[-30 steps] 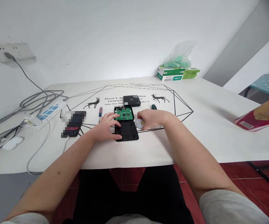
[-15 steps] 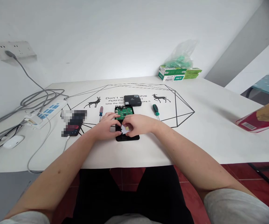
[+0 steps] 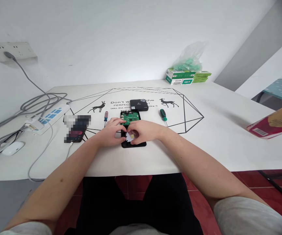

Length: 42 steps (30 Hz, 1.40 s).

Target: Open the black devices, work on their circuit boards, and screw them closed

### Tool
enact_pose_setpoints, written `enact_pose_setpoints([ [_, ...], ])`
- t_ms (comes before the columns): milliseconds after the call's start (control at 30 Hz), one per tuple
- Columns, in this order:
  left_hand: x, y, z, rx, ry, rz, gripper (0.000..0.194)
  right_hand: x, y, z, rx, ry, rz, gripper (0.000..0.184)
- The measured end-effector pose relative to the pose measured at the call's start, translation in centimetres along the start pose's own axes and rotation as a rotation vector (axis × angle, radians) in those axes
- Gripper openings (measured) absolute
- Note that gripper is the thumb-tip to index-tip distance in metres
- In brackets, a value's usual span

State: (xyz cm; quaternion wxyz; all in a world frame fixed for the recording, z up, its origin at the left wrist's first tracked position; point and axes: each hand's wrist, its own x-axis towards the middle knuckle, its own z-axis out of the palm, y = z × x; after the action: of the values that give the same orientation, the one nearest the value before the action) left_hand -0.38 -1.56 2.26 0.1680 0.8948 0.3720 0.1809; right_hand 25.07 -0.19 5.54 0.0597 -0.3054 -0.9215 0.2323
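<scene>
Just below the centre of the frame, the right hand (image 3: pixel 147 131) pinches a white plate (image 3: pixel 128 137) over a black lid (image 3: pixel 141 144); the left hand (image 3: pixel 109 133), fingers spread, rests at the lid's left edge. Green circuit board (image 3: pixel 134 116) just above the lid. Green-handled screwdriver (image 3: pixel 163 114) right of centre.

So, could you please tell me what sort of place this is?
Probably an indoor desk used for small electronics work, at home or in an office; I cannot tell which. A bare green circuit board, a green-handled screwdriver and a power strip suggest it.
</scene>
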Motion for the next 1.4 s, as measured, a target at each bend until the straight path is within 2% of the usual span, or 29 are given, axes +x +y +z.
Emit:
enact_pose_setpoints([
  [600,-0.1,-0.2,0.1,0.016,0.021,0.022,0.022,0.0,0.4,0.0,0.025,-0.029,-0.003,0.032],
  [733,0.2,-0.6,0.1,0.037,0.113,0.043,0.015,-0.1,0.4,-0.4,0.013,-0.020,-0.017,0.037],
  [800,0.6,-1.0,0.1,0.098,0.203,-0.053,0.012,-0.2,0.8,-0.9,0.003,0.081,-0.006,0.039],
  [867,1.0,-1.5,0.0,0.185,0.297,-0.284,0.014,-0.5,1.6,-1.7,-0.038,0.267,0.094,0.037],
  [933,1.3,-1.9,0.0,0.259,0.348,-0.538,0.020,-1.0,3.0,-2.5,-0.127,0.448,0.337,0.036],
  [967,1.3,-2.1,0.0,0.289,0.344,-0.616,0.024,-1.3,3.9,-2.9,-0.181,0.494,0.480,0.040],
  [1033,1.4,-2.3,0.0,0.340,0.298,-0.669,0.031,-2.1,6.0,-3.7,-0.286,0.488,0.769,0.052],
  [1133,1.3,-2.4,0.3,0.381,0.218,-0.616,0.037,-3.2,9.1,-4.5,-0.274,0.398,1.073,0.062],
  [1167,1.2,-2.5,0.4,0.383,0.205,-0.590,0.039,-3.4,10.0,-4.7,-0.226,0.371,1.110,0.060],
  [1267,0.9,-2.9,0.7,0.355,0.208,-0.524,0.040,-3.5,11.5,-5.0,-0.150,0.320,1.059,0.040],
  [1400,0.8,-3.7,0.9,0.306,0.247,-0.476,0.034,-3.0,11.1,-4.9,-0.089,0.364,0.999,0.023],
])
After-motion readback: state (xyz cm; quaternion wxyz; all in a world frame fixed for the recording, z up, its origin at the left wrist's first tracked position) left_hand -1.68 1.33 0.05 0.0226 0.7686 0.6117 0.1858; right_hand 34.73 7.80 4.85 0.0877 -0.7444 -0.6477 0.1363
